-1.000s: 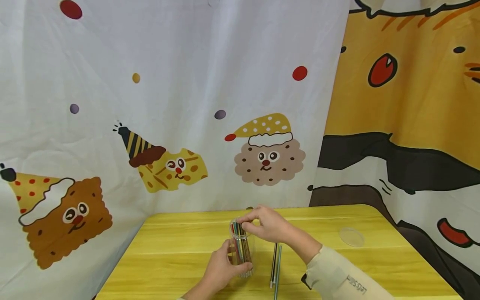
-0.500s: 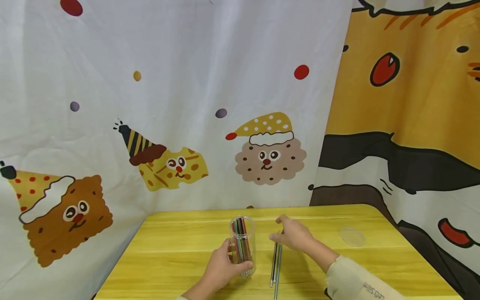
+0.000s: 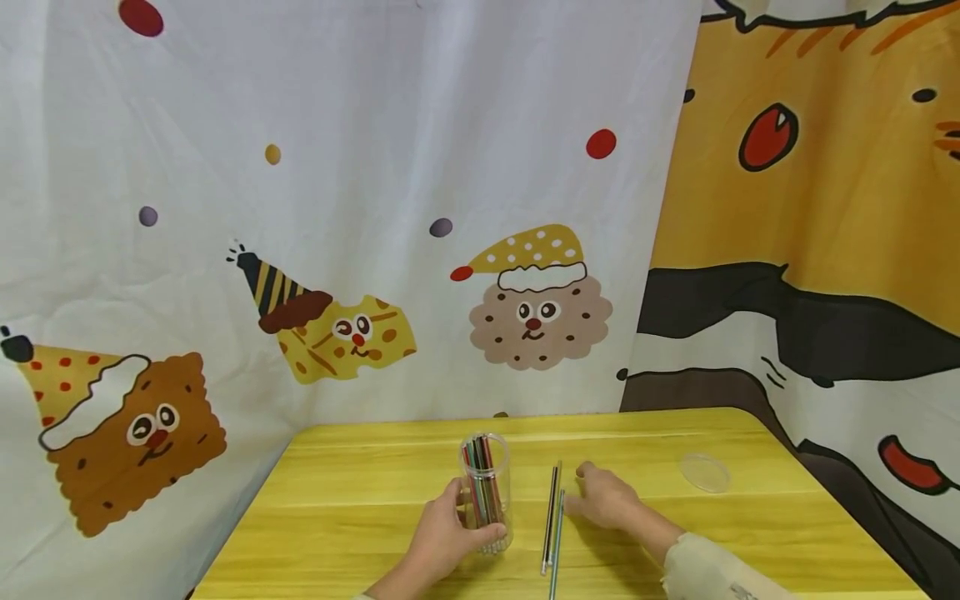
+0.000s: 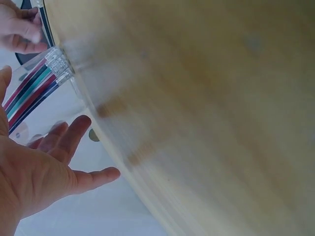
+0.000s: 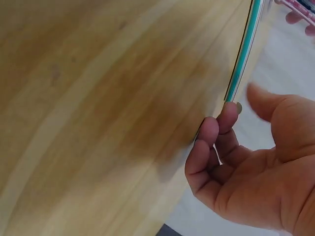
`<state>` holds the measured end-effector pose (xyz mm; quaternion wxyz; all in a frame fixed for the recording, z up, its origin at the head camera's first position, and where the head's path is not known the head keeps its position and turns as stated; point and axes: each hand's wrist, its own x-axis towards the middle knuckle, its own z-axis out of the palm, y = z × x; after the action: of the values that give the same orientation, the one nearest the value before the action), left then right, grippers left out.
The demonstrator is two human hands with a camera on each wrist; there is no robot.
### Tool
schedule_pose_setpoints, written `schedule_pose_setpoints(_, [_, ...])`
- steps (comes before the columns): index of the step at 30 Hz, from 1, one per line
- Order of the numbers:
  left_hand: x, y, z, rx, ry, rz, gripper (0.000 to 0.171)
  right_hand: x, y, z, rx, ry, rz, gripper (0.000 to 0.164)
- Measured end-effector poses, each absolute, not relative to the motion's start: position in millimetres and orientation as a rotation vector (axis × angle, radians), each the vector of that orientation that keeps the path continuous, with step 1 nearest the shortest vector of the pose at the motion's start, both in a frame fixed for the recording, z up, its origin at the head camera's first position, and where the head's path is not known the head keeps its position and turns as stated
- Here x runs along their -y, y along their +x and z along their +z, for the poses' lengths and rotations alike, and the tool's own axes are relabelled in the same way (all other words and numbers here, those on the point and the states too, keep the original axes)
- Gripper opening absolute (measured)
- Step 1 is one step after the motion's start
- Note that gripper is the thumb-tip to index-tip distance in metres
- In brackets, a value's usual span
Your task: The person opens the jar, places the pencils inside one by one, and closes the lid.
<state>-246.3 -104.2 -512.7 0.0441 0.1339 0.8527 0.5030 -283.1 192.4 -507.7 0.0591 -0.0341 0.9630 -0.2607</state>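
My left hand (image 3: 444,532) grips the lower part of a clear plastic tube (image 3: 506,500) that stands on the table in the head view. A bundle of coloured pencils (image 3: 482,457) fills it, tips hidden low in the tube. To its right lie a dark pencil (image 3: 550,525) and a teal pencil (image 3: 557,542), roughly side by side and pointing away from me. My right hand (image 3: 609,500) is low over the table just right of them, holding nothing. In the right wrist view its thumb stands apart from the bent fingers, fingertips right at the teal pencil's (image 5: 242,54) end.
A round clear lid (image 3: 705,473) lies farther right on the yellow wood-grain table (image 3: 360,500). Behind the table's back edge hangs a white curtain (image 3: 360,125) printed with cartoon figures.
My right hand has come away from the tube's mouth, moved right and then down beside the loose pencils. The left hand keeps its hold on the tube, which stays in place.
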Motion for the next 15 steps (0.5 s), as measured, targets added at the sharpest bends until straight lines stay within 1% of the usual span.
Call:
schedule_pose_setpoints(5, [104.4,-246.2,-513.5,-2.606,0.413,1.545,0.09,-191.1,-283.2,-508.9,-2.94,-0.071,-0.724,0.094])
schedule_pose_setpoints(7, [104.2,-246.2,-513.1,-2.606,0.412,1.546,0.09,-192.3,-282.6,-507.6,-2.925,-0.115,-0.743,0.089])
schedule_pose_setpoints(10, [103.9,-246.0,-512.2,-2.604,0.407,1.545,0.091,-195.9,-283.2,-505.9,-2.896,-0.161,-0.807,0.073])
schedule_pose_setpoints(11, [103.9,-245.9,-511.9,-2.601,0.406,1.547,0.091,-197.2,-283.8,-506.0,-2.884,-0.157,-0.836,0.07])
schedule_pose_setpoints(13, [103.8,-245.6,-511.4,-2.597,0.404,1.55,0.091,-199.4,-284.1,-506.5,-2.9,-0.157,-0.823,0.069])
schedule_pose_setpoints(15, [104.0,-245.1,-511.1,-2.595,0.404,1.551,0.092,-200.5,-284.7,-508.2,-2.922,-0.144,-0.795,0.072])
